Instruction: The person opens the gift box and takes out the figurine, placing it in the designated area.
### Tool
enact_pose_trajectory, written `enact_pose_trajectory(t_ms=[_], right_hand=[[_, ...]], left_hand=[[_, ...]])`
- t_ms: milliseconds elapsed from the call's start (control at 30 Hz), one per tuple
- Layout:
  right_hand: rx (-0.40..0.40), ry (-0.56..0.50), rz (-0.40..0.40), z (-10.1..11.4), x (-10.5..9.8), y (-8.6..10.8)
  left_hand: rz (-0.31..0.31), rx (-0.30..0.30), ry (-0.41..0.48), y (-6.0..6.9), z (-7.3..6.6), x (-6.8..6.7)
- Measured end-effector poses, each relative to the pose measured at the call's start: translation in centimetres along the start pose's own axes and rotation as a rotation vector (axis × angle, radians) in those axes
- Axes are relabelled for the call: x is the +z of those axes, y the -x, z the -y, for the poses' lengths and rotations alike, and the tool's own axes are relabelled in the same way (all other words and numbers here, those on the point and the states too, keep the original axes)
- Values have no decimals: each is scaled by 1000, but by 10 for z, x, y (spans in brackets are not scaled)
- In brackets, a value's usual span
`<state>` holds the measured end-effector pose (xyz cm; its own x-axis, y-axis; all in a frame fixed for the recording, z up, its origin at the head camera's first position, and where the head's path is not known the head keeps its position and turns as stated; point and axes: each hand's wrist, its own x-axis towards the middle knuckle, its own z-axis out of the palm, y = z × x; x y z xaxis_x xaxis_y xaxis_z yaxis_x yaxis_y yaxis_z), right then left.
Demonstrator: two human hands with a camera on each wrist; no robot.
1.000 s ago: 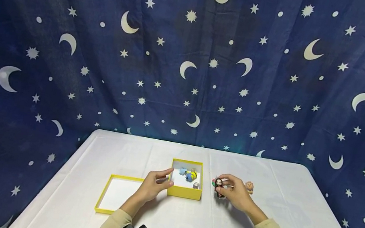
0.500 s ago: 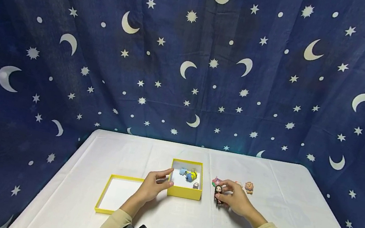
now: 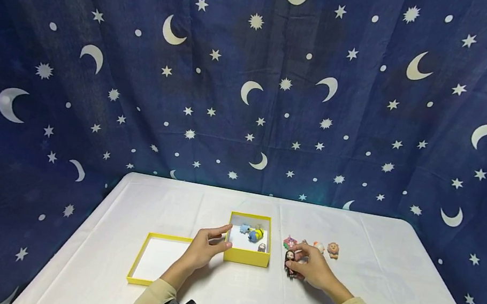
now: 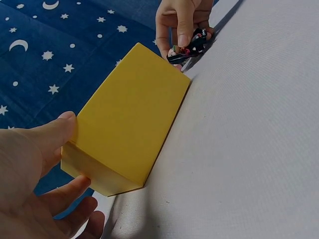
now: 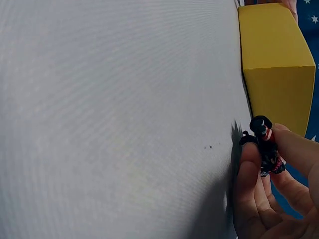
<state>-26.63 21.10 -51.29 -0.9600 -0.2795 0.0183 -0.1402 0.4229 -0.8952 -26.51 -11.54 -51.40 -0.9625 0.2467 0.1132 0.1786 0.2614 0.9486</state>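
In the head view my left hand (image 3: 204, 248) rests its thumb and a finger against the left side of an open yellow box (image 3: 246, 257). The left wrist view shows its fingers spread along the yellow wall (image 4: 132, 104), touching without wrapping round it. Right of the box, my right hand (image 3: 317, 269) pinches a small doll figurine (image 3: 289, 263) with long black hair. Thumb and fingers hold the figurine (image 5: 266, 144) just over the tabletop in the right wrist view. Inside the box lie a blue-and-yellow figurine (image 3: 255, 235), a light-blue one (image 3: 244, 228) and a small grey one (image 3: 261, 247).
Behind the right hand stand a pink-and-green figurine (image 3: 289, 242), a white-and-orange one (image 3: 318, 247) and an orange-brown lion-like one (image 3: 332, 250). A yellow-rimmed lid (image 3: 144, 281) lies left of the box on the white-covered table (image 3: 236, 303). A starry curtain (image 3: 215, 87) hangs behind.
My right hand has brought the black-haired figurine nearer the table's front, uncovering more of the figurines behind it. The left hand and the box stay where they were.
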Motion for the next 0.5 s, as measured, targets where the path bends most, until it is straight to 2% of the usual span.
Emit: enact_pose_trajectory(t_ms=[300, 500], right_hand=[[36, -1, -15, -6, 1, -3], [30, 70, -34, -8, 0, -3]], left_hand=[[-9, 8, 2, 0, 0, 1], [-2, 20, 4, 1, -2, 0]])
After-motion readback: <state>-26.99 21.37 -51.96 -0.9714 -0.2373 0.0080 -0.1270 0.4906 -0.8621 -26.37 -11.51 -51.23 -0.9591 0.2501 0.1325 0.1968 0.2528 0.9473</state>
